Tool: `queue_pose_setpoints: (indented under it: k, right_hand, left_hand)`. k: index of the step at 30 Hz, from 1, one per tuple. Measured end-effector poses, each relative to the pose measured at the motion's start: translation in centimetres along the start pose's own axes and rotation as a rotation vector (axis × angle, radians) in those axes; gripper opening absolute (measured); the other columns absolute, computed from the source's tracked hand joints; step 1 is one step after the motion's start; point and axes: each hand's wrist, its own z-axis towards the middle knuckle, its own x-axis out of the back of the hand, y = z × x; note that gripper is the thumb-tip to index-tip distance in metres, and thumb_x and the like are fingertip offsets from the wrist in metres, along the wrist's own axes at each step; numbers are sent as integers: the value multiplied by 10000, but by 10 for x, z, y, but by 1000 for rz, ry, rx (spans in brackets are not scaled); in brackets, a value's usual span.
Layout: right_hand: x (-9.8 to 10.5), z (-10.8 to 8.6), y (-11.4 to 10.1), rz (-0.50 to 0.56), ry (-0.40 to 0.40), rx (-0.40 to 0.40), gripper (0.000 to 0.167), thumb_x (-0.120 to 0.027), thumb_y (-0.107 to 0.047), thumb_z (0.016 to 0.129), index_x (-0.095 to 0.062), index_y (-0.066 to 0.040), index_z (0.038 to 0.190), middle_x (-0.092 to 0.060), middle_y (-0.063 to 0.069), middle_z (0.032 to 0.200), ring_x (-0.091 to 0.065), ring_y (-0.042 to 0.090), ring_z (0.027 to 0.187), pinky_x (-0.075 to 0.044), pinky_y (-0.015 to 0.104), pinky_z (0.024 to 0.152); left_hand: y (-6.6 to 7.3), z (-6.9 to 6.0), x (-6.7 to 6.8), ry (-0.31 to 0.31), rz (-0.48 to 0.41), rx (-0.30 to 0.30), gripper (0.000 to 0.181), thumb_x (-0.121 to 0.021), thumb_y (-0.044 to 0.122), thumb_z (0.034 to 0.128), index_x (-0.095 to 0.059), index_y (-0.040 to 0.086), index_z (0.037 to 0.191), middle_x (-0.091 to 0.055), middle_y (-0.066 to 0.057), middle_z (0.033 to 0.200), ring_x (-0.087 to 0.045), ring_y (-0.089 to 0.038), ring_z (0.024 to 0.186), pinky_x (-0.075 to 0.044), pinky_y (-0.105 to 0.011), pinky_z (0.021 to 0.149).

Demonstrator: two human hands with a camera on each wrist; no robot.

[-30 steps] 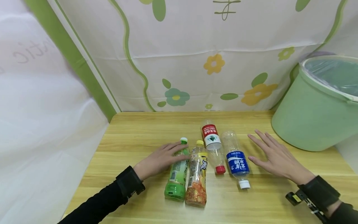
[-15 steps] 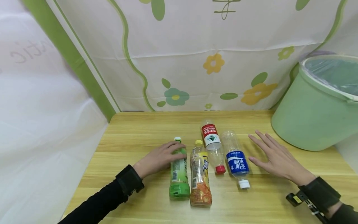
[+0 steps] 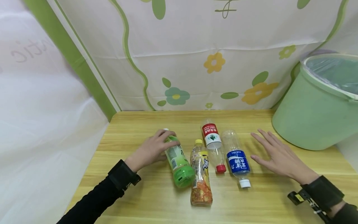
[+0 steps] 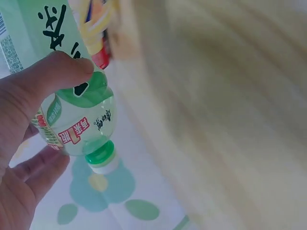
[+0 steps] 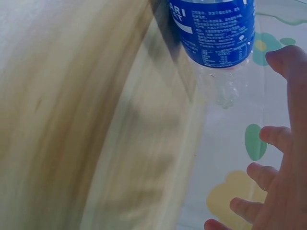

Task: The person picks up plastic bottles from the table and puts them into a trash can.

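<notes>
In the head view my left hand [image 3: 152, 149] grips a green-labelled drink bottle [image 3: 180, 165] near its capped end, and the bottle is tilted. The left wrist view shows the thumb across the green bottle [image 4: 67, 100] and fingers curled behind it. Right of it lies a yellow-capped bottle [image 3: 201, 177] with an orange-and-yellow label. Beyond that are a red-capped clear bottle [image 3: 212, 141] and a blue-labelled clear bottle [image 3: 237, 161], both lying with caps toward me. My right hand [image 3: 282, 155] has its fingers spread, apart from the blue-labelled bottle [image 5: 218, 33].
A light green bin [image 3: 313, 109] with a clear plastic liner stands at the right back of the wooden table [image 3: 134, 199]. Behind the table hangs a white sheet [image 3: 173, 37] with printed flowers.
The green bottle, first lying against the yellow-capped one, has shifted, and its cap end has swung left in my left hand's grip. The yellow-capped bottle rolled slightly right. My right hand stays nearly still.
</notes>
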Motion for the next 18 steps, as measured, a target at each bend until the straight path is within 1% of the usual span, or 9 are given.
queue_pose_setpoints:
  k: [2, 4, 6, 10, 13, 18]
  right_hand:
    - [3, 1, 0, 5, 0, -9, 858, -739, -420, 924, -306, -156, 1616, -231, 246, 1624, -248, 574, 1403, -140, 634, 1163]
    - [6, 2, 1, 10, 2, -23, 867, -750, -414, 916, -305, -170, 1618, -220, 223, 1635, -238, 568, 1411, -194, 710, 1106]
    - [9, 4, 0, 18, 7, -40, 869, -764, -402, 906, -312, -184, 1617, -213, 205, 1642, -227, 559, 1421, -225, 751, 1062]
    - [14, 6, -1, 27, 6, -57, 868, -773, -392, 902, -317, -202, 1616, -208, 195, 1646, -217, 549, 1430, -224, 760, 1055]
    - [17, 8, -2, 30, 5, -48, 873, -769, -383, 907, -302, -197, 1621, -199, 194, 1649, -213, 552, 1430, -220, 757, 1059]
    - [22, 11, -4, 24, 15, -40, 883, -770, -380, 903, -293, -203, 1624, -202, 194, 1648, -217, 550, 1429, -248, 774, 1028]
  left_hand:
    - [-1, 2, 5, 22, 10, 29, 722, -972, 223, 685, -645, 220, 1329, -477, -96, 1394, -471, -333, 1229, -597, -433, 727]
    - [-2, 2, 10, 48, 19, 57, 714, -969, 198, 680, -657, 218, 1322, -482, -99, 1384, -481, -331, 1208, -599, -433, 691]
    - [-4, 3, 14, 70, 33, 81, 697, -962, 193, 686, -663, 218, 1314, -487, -104, 1367, -493, -331, 1177, -597, -431, 672]
    - [-4, 5, 19, 105, 50, 124, 670, -945, 193, 699, -665, 219, 1307, -491, -115, 1332, -507, -348, 1135, -590, -424, 649]
    - [-3, 8, 21, 120, 59, 152, 667, -938, 225, 709, -661, 216, 1315, -492, -118, 1308, -505, -363, 1120, -584, -421, 649]
    - [0, 16, 23, 144, 75, 172, 691, -934, 267, 711, -655, 191, 1339, -498, -137, 1280, -489, -354, 1065, -561, -389, 663]
